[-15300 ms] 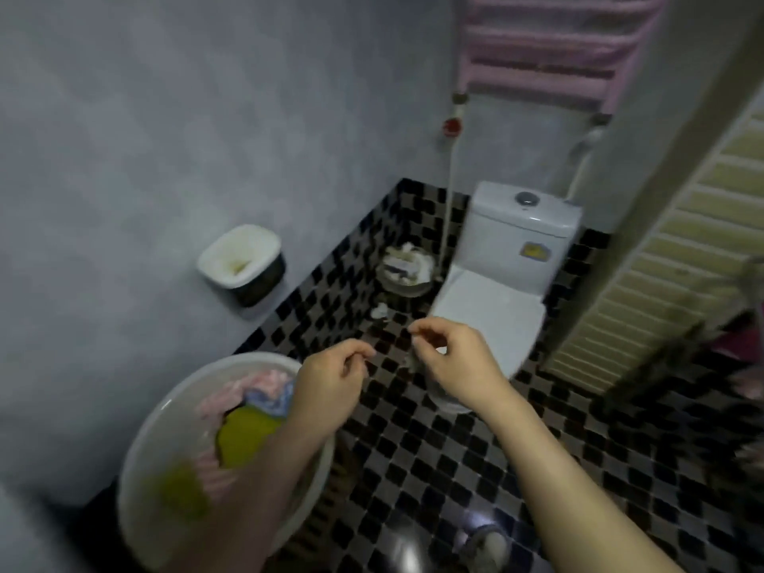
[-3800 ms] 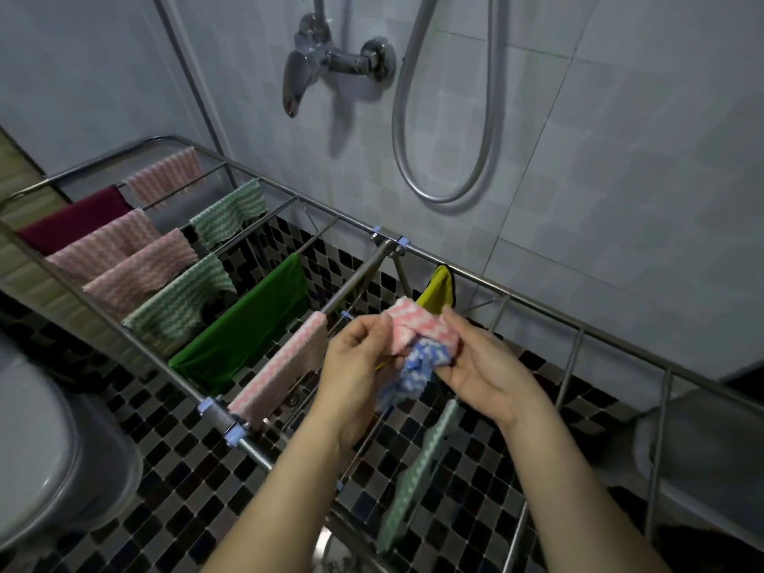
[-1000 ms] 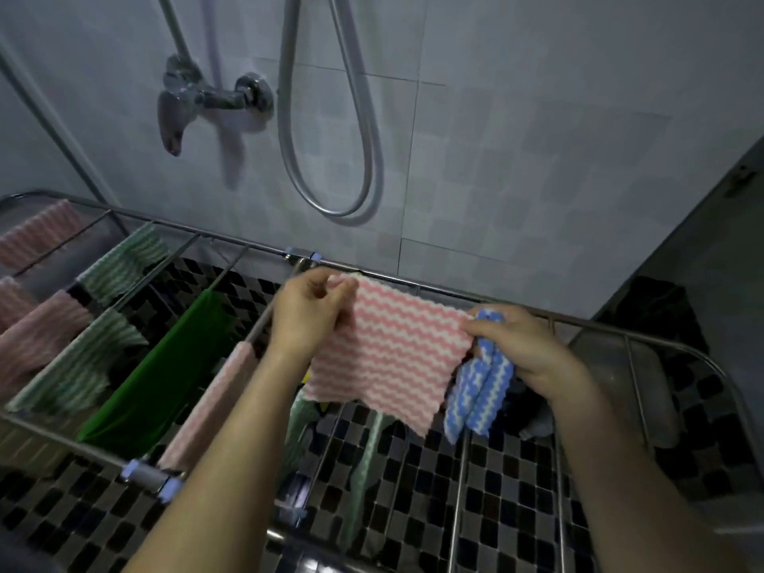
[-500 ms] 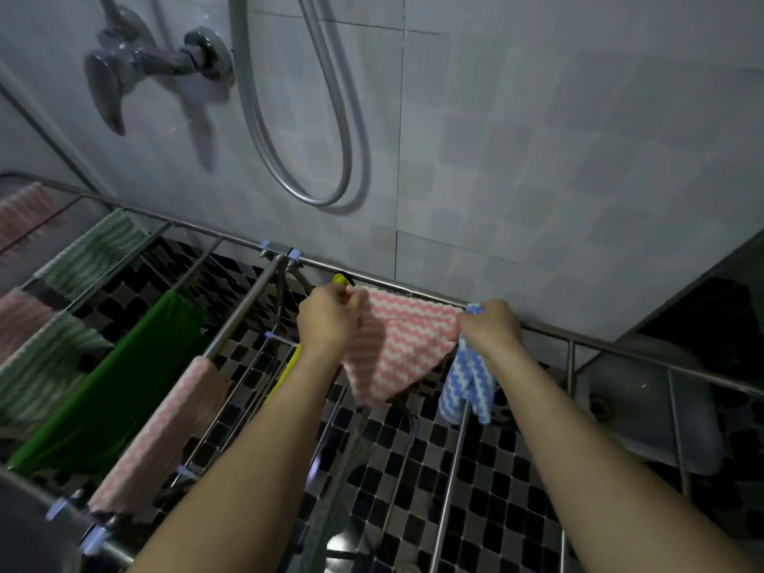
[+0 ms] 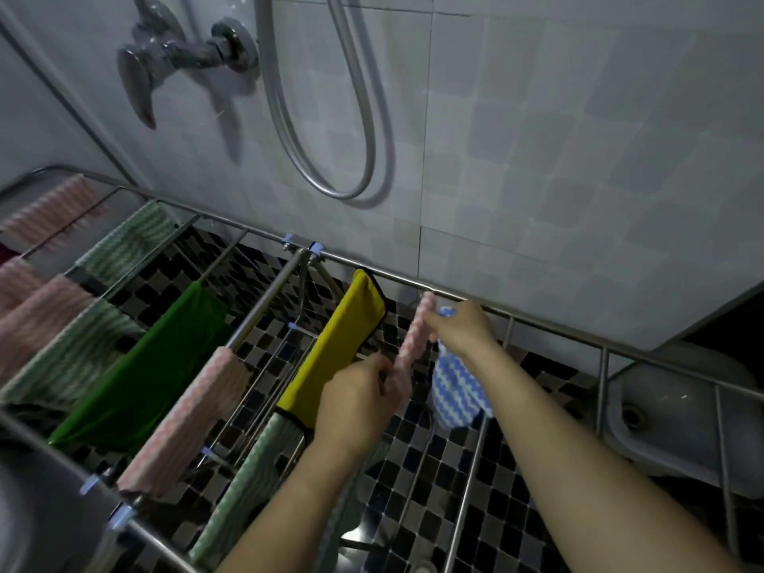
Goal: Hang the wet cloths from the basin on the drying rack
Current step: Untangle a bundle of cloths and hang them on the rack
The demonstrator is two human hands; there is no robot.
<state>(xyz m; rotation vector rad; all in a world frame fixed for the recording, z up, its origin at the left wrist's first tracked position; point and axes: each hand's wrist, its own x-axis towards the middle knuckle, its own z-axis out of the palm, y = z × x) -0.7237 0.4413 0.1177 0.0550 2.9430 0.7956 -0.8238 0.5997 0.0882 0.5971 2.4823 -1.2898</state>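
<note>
A pink-and-white striped cloth (image 5: pixel 415 335) lies folded over a bar of the metal drying rack (image 5: pixel 537 318), just right of a yellow cloth (image 5: pixel 335 345). My left hand (image 5: pixel 359 401) pinches its near end and my right hand (image 5: pixel 459 330) pinches its far end by the back rail. The right hand also holds a blue-and-white striped cloth (image 5: pixel 452 397), which dangles below it. The basin is out of view.
Pink, green-striped and plain green cloths (image 5: pixel 136 366) hang on the rack's left bars. A shower tap (image 5: pixel 165 55) and hose (image 5: pixel 351 117) are on the tiled wall behind. A grey floor drain pan (image 5: pixel 678 415) lies at the right on the checkered floor.
The pink cloth, held spread out in the air a second ago, now lies draped over a rack bar, with both hands lowered to it.
</note>
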